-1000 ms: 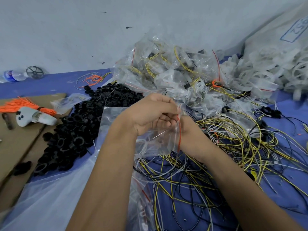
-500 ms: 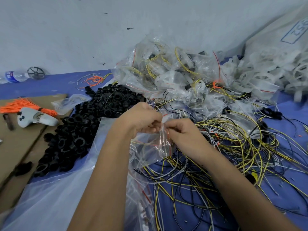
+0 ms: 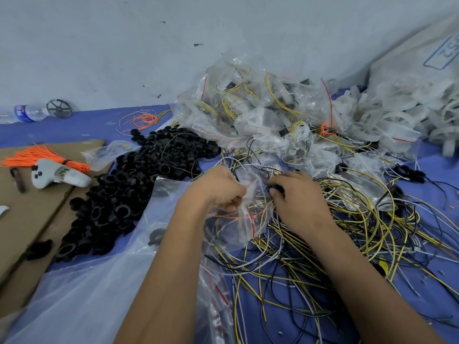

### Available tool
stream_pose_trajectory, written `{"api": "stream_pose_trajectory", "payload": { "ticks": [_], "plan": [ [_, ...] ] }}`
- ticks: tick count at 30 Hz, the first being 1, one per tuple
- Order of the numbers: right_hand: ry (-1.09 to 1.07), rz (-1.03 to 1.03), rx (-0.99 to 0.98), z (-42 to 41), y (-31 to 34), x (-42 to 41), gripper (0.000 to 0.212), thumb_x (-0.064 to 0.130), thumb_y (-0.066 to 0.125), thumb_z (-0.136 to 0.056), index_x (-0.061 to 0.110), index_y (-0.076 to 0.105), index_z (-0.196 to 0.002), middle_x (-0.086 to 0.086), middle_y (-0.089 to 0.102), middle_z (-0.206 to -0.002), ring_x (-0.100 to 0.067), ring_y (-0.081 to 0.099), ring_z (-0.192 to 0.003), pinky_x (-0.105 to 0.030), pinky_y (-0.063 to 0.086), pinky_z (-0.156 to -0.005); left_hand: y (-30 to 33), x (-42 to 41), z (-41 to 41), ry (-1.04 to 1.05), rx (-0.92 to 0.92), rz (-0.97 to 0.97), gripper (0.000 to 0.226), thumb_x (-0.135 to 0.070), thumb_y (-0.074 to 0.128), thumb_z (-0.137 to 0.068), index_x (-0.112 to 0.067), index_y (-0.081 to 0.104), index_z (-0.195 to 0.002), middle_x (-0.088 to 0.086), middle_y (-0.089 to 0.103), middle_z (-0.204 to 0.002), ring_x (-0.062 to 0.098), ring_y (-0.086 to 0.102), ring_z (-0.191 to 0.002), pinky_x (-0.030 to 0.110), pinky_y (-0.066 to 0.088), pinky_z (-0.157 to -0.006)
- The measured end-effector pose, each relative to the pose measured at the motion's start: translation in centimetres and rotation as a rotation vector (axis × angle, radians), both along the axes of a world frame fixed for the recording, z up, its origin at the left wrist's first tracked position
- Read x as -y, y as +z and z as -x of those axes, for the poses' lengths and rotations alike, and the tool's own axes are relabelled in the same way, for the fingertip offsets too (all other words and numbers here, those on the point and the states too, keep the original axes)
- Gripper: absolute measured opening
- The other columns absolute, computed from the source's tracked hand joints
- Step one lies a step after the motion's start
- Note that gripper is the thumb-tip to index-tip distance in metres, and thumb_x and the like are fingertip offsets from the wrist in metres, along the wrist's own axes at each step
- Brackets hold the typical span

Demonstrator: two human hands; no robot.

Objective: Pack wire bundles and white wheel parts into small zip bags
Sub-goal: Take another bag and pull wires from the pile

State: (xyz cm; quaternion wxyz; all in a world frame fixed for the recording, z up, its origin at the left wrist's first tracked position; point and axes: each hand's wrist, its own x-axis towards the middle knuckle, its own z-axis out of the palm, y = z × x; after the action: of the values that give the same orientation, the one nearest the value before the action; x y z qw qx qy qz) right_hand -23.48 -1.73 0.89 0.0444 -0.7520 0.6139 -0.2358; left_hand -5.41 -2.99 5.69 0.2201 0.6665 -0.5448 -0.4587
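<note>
At the centre of the frame the left hand [image 3: 218, 192] pinches the mouth of a small clear zip bag [image 3: 244, 219] with a red seal line. Just right of it the right hand [image 3: 298, 197] curls its fingers around black wires in the loose wire tangle [image 3: 347, 234] spread over the blue tabletop [image 3: 62, 131]. Filled bags [image 3: 260, 108] pile up above, white wheel parts [image 3: 397, 115] at upper right, black rings [image 3: 129, 192] at left.

rings [image 3: 129, 194] left of wires [image 3: 347, 232]
</note>
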Motion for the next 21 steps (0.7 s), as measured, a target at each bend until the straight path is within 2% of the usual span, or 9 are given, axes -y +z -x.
{"api": "stream_pose_trajectory", "payload": {
  "ticks": [4, 6, 8, 10, 12, 14, 16, 19, 21],
  "plan": [
    [-0.012, 0.017, 0.078, 0.1, 0.1, 0.0, 0.019, 0.029, 0.058, -0.099, 0.024, 0.076, -0.106, 0.003, 0.072, -0.103, -0.026, 0.055, -0.105, -0.045, 0.050, -0.090, 0.7, 0.7, -1.8, 0.192, -0.179, 0.138, 0.019, 0.001, 0.061, -0.093, -0.004, 0.058, -0.075, 0.005, 0.060, -0.048, 0.011, 0.054, -0.037, 0.019, 0.045, -0.039],
    [-0.035, 0.044, 0.089, 0.1, 0.1, 0.0, 0.021, 0.034, 0.058, -0.099, 0.023, 0.076, -0.095, 0.001, 0.073, -0.087, -0.026, 0.055, -0.097, -0.042, 0.050, -0.084, 1.1, 0.8, -3.0, 0.252, -0.265, 0.175, 0.020, 0.001, 0.061, -0.092, -0.006, 0.057, -0.073, 0.004, 0.061, -0.048, 0.012, 0.057, -0.040, 0.018, 0.044, -0.039],
    [-0.070, 0.073, 0.082, 0.1, -0.1, 0.1, 0.028, 0.036, 0.056, -0.100, 0.020, 0.071, -0.083, -0.001, 0.066, -0.071, -0.026, 0.053, -0.088, -0.039, 0.048, -0.075, 1.2, 0.7, -4.3, 0.237, -0.338, 0.170, 0.021, -0.002, 0.061, -0.095, -0.006, 0.058, -0.074, 0.005, 0.063, -0.054, 0.012, 0.061, -0.043, 0.018, 0.046, -0.041],
    [-0.100, 0.095, 0.097, 0.2, -0.3, 0.1, 0.030, 0.035, 0.056, -0.100, 0.018, 0.068, -0.079, 0.000, 0.060, -0.063, -0.027, 0.054, -0.079, -0.036, 0.042, -0.065, 1.3, 0.5, -5.4, 0.193, -0.373, 0.141, 0.023, -0.012, 0.060, -0.100, -0.007, 0.062, -0.078, 0.006, 0.066, -0.061, 0.013, 0.063, -0.047, 0.019, 0.047, -0.042],
    [-0.111, 0.138, 0.124, 0.3, -0.1, 0.1, 0.023, 0.028, 0.061, -0.098, 0.017, 0.072, -0.082, 0.001, 0.063, -0.066, -0.026, 0.057, -0.074, -0.034, 0.043, -0.064, 1.1, 0.5, -6.4, 0.200, -0.372, 0.130, 0.027, -0.022, 0.060, -0.103, -0.007, 0.063, -0.080, 0.006, 0.067, -0.061, 0.014, 0.063, -0.048, 0.020, 0.048, -0.043],
    [-0.122, 0.197, 0.128, 0.2, 0.0, 0.1, 0.012, 0.023, 0.066, -0.095, 0.016, 0.075, -0.089, 0.000, 0.071, -0.082, -0.026, 0.059, -0.084, -0.036, 0.048, -0.074, 0.8, 0.4, -7.3, 0.242, -0.334, 0.127, 0.029, -0.024, 0.060, -0.103, -0.006, 0.063, -0.081, 0.006, 0.067, -0.060, 0.013, 0.063, -0.047, 0.020, 0.048, -0.042],
    [-0.126, 0.227, 0.176, 0.0, 0.3, 0.2, 0.013, 0.023, 0.064, -0.096, 0.016, 0.075, -0.093, -0.001, 0.072, -0.090, -0.026, 0.059, -0.089, -0.038, 0.048, -0.080, 0.5, 0.2, -7.9, 0.247, -0.267, 0.094, 0.029, -0.024, 0.060, -0.103, -0.005, 0.063, -0.082, 0.008, 0.067, -0.063, 0.013, 0.063, -0.047, 0.020, 0.049, -0.043],
    [-0.008, 0.175, 0.409, -1.1, 1.1, -0.1, 0.030, 0.039, 0.052, -0.101, 0.020, 0.068, -0.085, 0.006, 0.066, -0.073, -0.012, 0.060, -0.068, -0.036, 0.048, -0.064, 0.1, 0.0, -8.5, 0.198, -0.154, 0.017, 0.030, -0.022, 0.060, -0.103, -0.001, 0.063, -0.082, 0.013, 0.067, -0.066, 0.015, 0.062, -0.046, 0.021, 0.051, -0.044],
    [0.078, 0.010, 0.483, -2.2, 1.7, -0.3, 0.041, 0.062, 0.048, -0.094, 0.025, 0.066, -0.095, 0.010, 0.068, -0.078, -0.002, 0.063, -0.070, -0.029, 0.051, -0.064, 0.0, -0.1, -8.6, 0.165, -0.091, -0.041, 0.031, -0.023, 0.058, -0.104, 0.001, 0.062, -0.086, 0.015, 0.068, -0.066, 0.016, 0.064, -0.047, 0.022, 0.053, -0.045]
  ]
}}
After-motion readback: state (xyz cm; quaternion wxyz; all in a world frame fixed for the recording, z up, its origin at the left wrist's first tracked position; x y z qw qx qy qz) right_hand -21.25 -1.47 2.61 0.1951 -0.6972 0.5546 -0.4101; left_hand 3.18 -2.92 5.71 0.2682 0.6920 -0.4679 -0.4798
